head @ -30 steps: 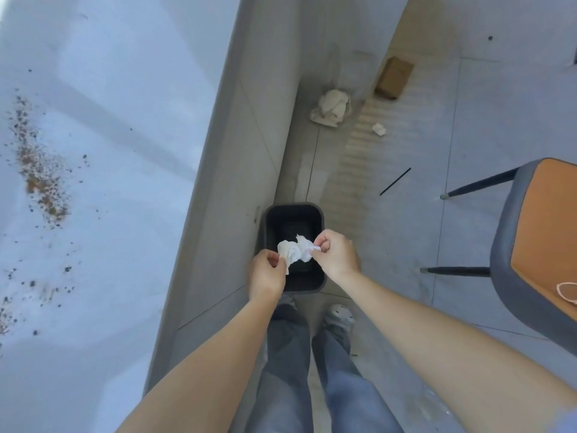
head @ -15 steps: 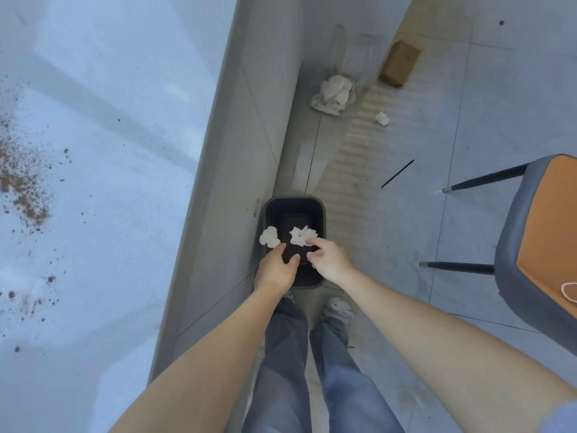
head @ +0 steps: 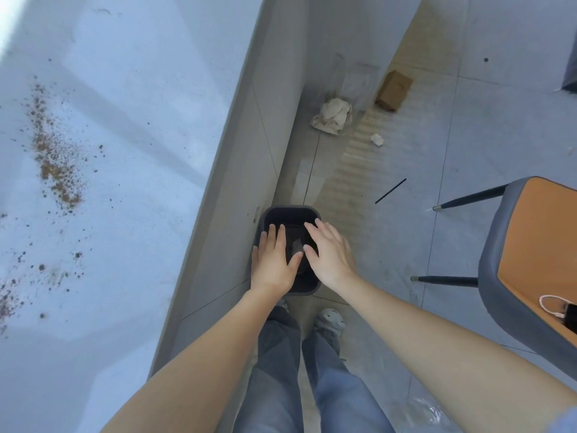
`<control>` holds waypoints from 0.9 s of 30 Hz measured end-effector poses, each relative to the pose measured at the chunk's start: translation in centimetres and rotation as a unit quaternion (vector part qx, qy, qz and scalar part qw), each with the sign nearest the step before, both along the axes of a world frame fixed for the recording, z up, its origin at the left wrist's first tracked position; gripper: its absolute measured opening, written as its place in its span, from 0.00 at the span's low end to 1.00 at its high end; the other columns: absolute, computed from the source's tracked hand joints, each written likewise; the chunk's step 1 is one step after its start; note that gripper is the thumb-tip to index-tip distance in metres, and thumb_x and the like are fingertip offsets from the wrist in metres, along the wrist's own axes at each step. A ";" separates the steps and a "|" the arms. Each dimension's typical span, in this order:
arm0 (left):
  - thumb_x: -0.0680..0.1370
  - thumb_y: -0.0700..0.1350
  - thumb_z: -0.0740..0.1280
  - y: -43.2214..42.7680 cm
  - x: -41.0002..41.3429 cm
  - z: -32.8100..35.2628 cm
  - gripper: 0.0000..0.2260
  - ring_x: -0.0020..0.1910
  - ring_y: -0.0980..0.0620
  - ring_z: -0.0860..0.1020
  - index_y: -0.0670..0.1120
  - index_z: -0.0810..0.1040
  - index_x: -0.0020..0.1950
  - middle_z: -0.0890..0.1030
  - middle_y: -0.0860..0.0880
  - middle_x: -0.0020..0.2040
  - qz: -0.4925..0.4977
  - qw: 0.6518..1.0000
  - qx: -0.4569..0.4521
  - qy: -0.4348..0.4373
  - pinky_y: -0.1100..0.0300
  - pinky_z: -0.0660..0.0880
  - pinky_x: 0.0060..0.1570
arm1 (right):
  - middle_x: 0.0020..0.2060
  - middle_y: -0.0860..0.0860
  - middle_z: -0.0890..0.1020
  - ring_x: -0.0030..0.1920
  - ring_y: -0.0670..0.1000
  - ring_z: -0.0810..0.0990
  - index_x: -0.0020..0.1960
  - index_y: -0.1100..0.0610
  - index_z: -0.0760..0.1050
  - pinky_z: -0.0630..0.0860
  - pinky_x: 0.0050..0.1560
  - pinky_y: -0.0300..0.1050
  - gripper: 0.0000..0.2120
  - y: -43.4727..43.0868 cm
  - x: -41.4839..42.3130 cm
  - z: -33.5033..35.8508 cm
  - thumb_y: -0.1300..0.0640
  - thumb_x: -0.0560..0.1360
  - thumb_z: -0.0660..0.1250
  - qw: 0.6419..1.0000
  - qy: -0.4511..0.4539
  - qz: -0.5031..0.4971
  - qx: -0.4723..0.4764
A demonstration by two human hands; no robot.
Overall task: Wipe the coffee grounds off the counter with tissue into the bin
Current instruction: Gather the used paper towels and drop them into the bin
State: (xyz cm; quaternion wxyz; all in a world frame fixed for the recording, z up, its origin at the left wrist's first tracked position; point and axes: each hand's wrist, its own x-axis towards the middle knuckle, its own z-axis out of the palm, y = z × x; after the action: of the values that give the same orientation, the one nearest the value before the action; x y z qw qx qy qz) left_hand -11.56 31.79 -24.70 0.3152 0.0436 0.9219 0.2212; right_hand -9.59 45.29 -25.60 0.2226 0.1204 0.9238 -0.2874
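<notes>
The 2 hands hang over the black bin (head: 288,210), the left hand (head: 274,264) and right hand (head: 327,254) both with fingers straight and holding nothing; no tissue shows in either, and a dim shape inside the bin may be it, though I cannot tell. The job looks only partly done: a thick streak of coffee grounds (head: 53,157) and scattered specks lie on the counter (head: 140,120), well apart from the bin. The bin stands on the floor just beside the counter's side panel, with open floor between it and the chair (head: 499,276) to the right.
</notes>
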 end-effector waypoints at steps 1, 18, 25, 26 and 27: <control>0.80 0.55 0.56 -0.1 0.1 0.6 0.31 0.77 0.47 0.45 0.47 0.46 0.77 0.47 0.46 0.79 -0.002 1.000 -0.002 0.009 0.46 0.48 0.75 | 0.77 0.50 0.56 0.77 0.51 0.51 0.76 0.50 0.56 0.50 0.76 0.55 0.25 0.2 0.1 0.6 0.52 0.80 0.57 1.000 0.003 0.008 0.012; 0.80 0.60 0.50 -2.4 -1.1 20.7 0.30 0.76 0.52 0.36 0.53 0.39 0.76 0.38 0.53 0.78 -0.003 0.947 -0.078 0.312 0.48 0.36 0.73 | 0.78 0.46 0.42 0.77 0.49 0.38 0.78 0.45 0.44 0.39 0.74 0.58 0.29 -0.8 -4.1 20.7 0.44 0.80 0.52 0.945 0.249 0.182 0.106; 0.79 0.62 0.47 -9.0 -0.5 28.2 0.31 0.75 0.52 0.35 0.52 0.38 0.76 0.37 0.53 0.77 0.059 0.920 -0.117 0.369 0.49 0.35 0.73 | 0.78 0.48 0.41 0.77 0.52 0.38 0.77 0.46 0.42 0.39 0.73 0.60 0.30 -7.3 -6.4 28.7 0.43 0.81 0.52 0.901 0.328 0.262 0.108; 0.79 0.63 0.47 -10.2 -0.3 28.8 0.31 0.75 0.52 0.35 0.52 0.38 0.76 0.37 0.53 0.77 0.069 0.916 -0.126 0.374 0.49 0.35 0.72 | 0.78 0.48 0.40 0.77 0.53 0.38 0.77 0.46 0.41 0.38 0.73 0.60 0.31 -8.4 -6.7 29.4 0.42 0.81 0.51 0.893 0.335 0.277 0.114; 0.79 0.63 0.46 -11.4 -0.2 29.4 0.31 0.76 0.51 0.35 0.52 0.38 0.76 0.37 0.53 0.77 0.078 0.913 -0.135 0.378 0.49 0.35 0.72 | 0.78 0.49 0.40 0.77 0.53 0.37 0.77 0.46 0.40 0.39 0.74 0.59 0.31 -9.6 -6.9 30.0 0.42 0.80 0.51 0.885 0.342 0.292 0.123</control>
State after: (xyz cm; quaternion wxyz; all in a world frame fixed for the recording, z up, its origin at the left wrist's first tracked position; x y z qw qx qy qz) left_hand -11.77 20.41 4.71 -0.0718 0.0087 0.9937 0.0857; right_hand -16.53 35.67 4.41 -0.0502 -0.2341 0.9638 -0.1173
